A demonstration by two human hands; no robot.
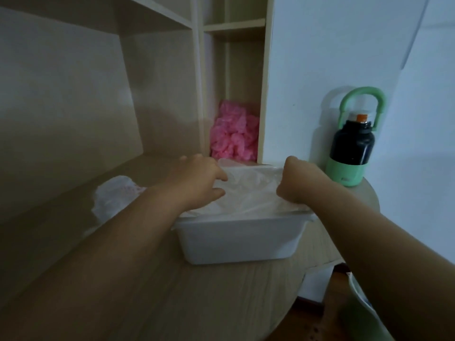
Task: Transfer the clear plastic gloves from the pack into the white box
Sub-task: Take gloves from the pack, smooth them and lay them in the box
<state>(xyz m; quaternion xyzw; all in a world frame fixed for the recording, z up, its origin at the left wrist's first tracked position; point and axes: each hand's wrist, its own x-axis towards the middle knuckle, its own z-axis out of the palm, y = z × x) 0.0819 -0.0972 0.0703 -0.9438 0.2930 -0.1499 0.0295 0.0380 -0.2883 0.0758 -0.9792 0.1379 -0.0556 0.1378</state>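
Gloves heaped in white box, bulging above rim. Left hand grips pile's left side; right hand grasps right edge. Crumpled pack beside box, seemingly emptied. Only tucking down likely left.

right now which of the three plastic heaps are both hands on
The clear gloves in the white box: left hand and right hand grip them. No hand is on the pink heap or whitish heap.

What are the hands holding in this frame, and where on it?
Both hold the clear plastic gloves over the white box: the left hand grips the bundle's left end, the right hand its right end.
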